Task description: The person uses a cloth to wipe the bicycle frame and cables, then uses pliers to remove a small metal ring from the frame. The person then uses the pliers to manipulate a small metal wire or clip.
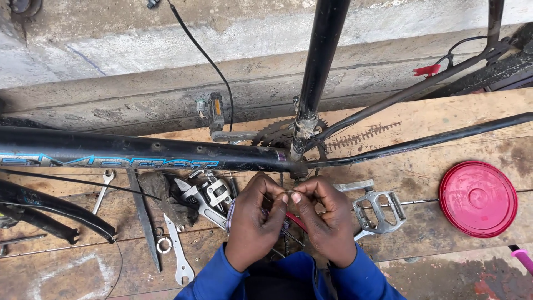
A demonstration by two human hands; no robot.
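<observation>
My left hand (252, 219) and my right hand (326, 216) meet just below the bottom bracket of a black bicycle frame (139, 151). Between their fingertips they pinch a small thin metal piece (288, 193), too small to name. Under the hands lie a bicycle chain and a red-handled tool (294, 220), partly hidden. The chainring (275, 132) sits just above, behind the seat tube. A silver pedal on its crank arm (378, 210) lies right beside my right hand.
An adjustable wrench (206, 195), flat spanners (177, 250), a rag and a long file (141, 214) lie on the wooden boards at left. A red round lid (477, 198) rests at right. A concrete kerb (139, 94) runs behind the bike.
</observation>
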